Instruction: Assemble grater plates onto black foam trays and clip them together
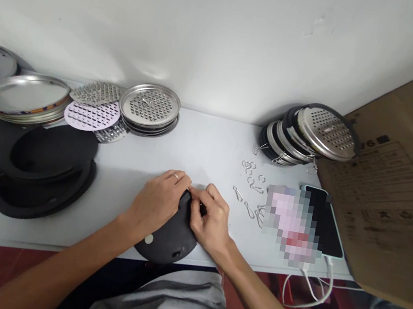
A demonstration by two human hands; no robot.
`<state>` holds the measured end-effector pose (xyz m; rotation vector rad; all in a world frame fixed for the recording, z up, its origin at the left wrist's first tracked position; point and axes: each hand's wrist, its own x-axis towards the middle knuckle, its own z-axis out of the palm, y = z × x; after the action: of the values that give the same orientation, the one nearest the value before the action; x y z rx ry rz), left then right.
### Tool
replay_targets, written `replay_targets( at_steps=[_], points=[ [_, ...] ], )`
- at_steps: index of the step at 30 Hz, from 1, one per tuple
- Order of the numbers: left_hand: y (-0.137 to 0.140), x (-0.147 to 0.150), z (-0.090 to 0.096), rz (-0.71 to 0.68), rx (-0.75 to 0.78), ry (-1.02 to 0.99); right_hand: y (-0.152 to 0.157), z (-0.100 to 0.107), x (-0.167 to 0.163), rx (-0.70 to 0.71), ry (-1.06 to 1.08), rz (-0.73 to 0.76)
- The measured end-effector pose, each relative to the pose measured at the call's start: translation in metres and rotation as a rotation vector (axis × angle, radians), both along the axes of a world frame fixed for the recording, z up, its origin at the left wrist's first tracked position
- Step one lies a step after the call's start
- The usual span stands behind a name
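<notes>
A round black plastic disc (172, 236) lies at the table's front edge before me, with a pale round dot and a small slot near its lower rim. My left hand (161, 197) rests over its upper left side, fingers closed on the edge. On the upper right, my right hand (213, 219) is closed in a pinch, its fingertips meeting those of the left at the rim. Whatever small piece sits between the right fingertips is hidden. Several loose wire clips (248, 210) and small metal rings (249, 166) are scattered to the right of my hands.
Black discs (52, 154) lie at left, below metal lids (27, 93) and round grater plates (149, 104). A tilted grater stack (326, 130) stands back right. A pixelated item (290, 222), a phone (323, 220) with white cables and a large cardboard box (402, 178) are at right.
</notes>
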<state>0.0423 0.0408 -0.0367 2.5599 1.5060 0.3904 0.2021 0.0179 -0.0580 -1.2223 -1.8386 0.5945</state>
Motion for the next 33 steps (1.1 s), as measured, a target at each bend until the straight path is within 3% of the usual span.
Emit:
replay_targets(
  at_steps=[11, 17, 27, 33],
  points=[
    [0.002, 0.001, 0.006, -0.021, -0.027, 0.041, -0.001, -0.002, 0.003, 0.012, -0.008, 0.005],
    [0.003, 0.000, 0.005, -0.047, -0.054, 0.010, -0.004, 0.001, 0.002, -0.025, 0.041, -0.062],
    [0.001, -0.001, 0.012, -0.105, -0.073, -0.081, 0.000, -0.003, 0.004, -0.145, 0.300, -0.178],
    [0.003, -0.002, 0.012, -0.064, 0.034, -0.286, 0.007, -0.003, 0.000, -0.155, 0.429, -0.271]
  ],
)
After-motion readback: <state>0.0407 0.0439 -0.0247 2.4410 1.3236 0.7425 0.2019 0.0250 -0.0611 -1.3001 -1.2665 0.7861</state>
